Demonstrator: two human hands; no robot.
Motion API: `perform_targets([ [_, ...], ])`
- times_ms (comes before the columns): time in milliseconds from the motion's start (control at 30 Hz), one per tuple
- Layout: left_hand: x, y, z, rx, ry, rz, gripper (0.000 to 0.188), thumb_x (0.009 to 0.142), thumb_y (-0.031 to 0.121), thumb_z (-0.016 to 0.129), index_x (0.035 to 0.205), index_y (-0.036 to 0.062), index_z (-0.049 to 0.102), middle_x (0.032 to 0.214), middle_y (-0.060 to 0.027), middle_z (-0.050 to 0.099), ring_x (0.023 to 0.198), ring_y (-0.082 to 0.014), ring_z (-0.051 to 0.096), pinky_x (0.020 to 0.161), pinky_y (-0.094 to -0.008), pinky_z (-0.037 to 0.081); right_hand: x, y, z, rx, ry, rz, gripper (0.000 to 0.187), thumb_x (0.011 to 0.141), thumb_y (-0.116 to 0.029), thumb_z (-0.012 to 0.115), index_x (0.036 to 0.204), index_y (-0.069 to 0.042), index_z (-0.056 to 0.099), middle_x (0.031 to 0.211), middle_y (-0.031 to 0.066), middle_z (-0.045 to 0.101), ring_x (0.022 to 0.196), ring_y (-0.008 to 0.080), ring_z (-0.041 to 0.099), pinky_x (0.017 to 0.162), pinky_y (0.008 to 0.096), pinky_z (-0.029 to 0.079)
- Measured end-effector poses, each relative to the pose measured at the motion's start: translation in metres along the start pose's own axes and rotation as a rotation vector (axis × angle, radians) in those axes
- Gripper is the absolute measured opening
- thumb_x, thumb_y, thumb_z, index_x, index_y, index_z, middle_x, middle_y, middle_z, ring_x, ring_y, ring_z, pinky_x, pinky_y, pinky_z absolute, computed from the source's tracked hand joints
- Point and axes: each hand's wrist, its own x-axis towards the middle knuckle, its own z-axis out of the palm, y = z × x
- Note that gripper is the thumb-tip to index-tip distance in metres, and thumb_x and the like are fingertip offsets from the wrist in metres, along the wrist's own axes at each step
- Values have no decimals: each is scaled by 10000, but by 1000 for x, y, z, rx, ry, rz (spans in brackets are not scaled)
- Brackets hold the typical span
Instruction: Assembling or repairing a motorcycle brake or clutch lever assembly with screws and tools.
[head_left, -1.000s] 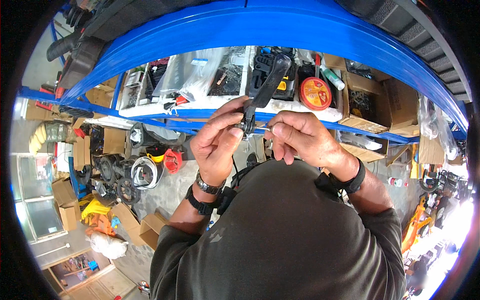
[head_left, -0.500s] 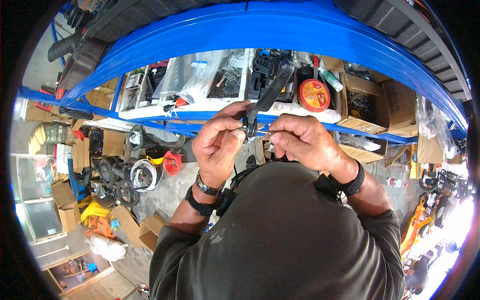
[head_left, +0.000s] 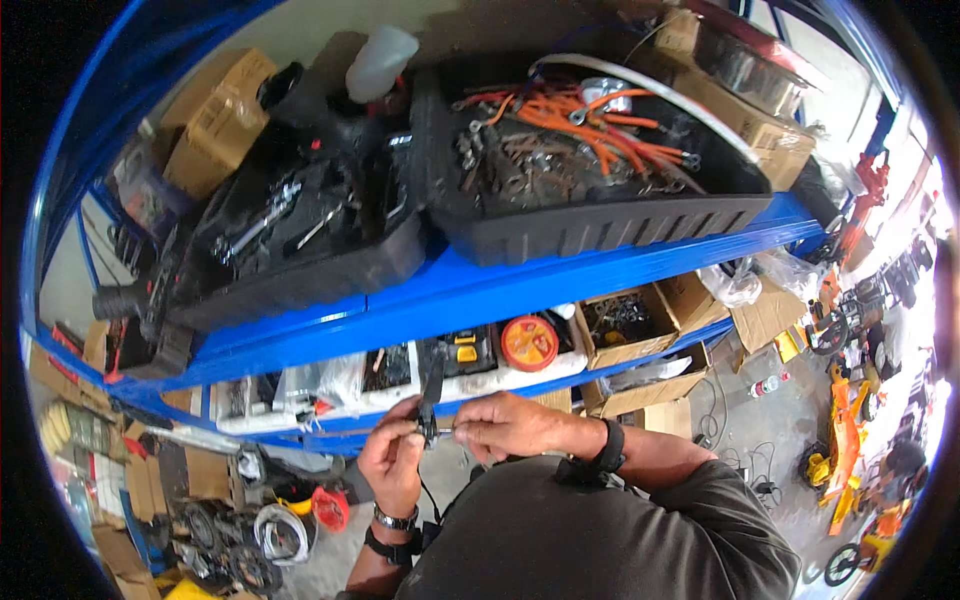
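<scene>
My left hand grips the lower end of a long black lever-like part between thumb and fingers. Its flat blade points up, away from me. From the other side, my right hand pinches a thin metal pin against the bracket end of that part. Whether the pin sits inside a hole is too small to tell. Both hands are close together in front of the blue shelf beam, over my dark shirt. A thin black cable hangs beneath the left hand.
On the upper shelf, a black case contains orange cables and loose metal bits; another case bears wrenches. Below are a red-yellow round tin and a carton of small parts. A red container stands on the floor, left.
The view has tilted up, bringing the upper shelf and its open cases into sight; the hands appear lower in the picture. Both keep hold of the lever-like part and pin.
</scene>
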Motion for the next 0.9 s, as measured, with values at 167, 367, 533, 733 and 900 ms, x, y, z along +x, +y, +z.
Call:
perform_targets([
  [167, 12, 0, 7, -43, -45, -8, 102, 865, -25, 580, 966, -39, 588, 1206, -210, 612, 1031, -201, 604, 863, -309, 487, -3, -3, -6, -60, 50, -41, 211, 1007, -243, 507, 988, -62, 615, 678, -19, 611, 567, 60, 537, 518, 240, 439],
  [367, 22, -11, 5, -44, -78, -36, 119, 859, -25, 600, 978, -27, 589, 1210, -219, 608, 1043, -217, 606, 894, -320, 471, -1, -3, -14, -160, 133, -140, 176, 972, -198, 556, 986, -35, 622, 685, 35, 630, 617, 121, 602, 569, 301, 479],
  [533, 34, -16, 7, -52, -100, -81, 119, 849, -26, 605, 967, -24, 587, 1192, -226, 610, 1048, -224, 603, 905, -337, 466, 3, -1, -22, -238, 185, -202, 165, 959, -183, 576, 996, -27, 616, 707, 76, 643, 657, 159, 644, 619, 333, 502],
  [733, 46, -24, 10, -120, -127, -112, 114, 852, -17, 607, 964, -28, 593, 1167, -206, 624, 1064, -232, 605, 940, -353, 462, 7, 0, -27, -237, 186, -171, 165, 956, -179, 571, 1022, -38, 626, 726, 85, 652, 685, 184, 670, 637, 345, 512],
  [900, 53, -28, 9, -74, -152, -145, 108, 858, -22, 601, 965, -32, 590, 1164, -193, 629, 1098, -244, 600, 1005, -393, 440, 9, 1, -29, -304, 287, -256, 138, 949, -152, 600, 969, -18, 626, 690, 56, 640, 639, 120, 625, 578, 294, 488],
])
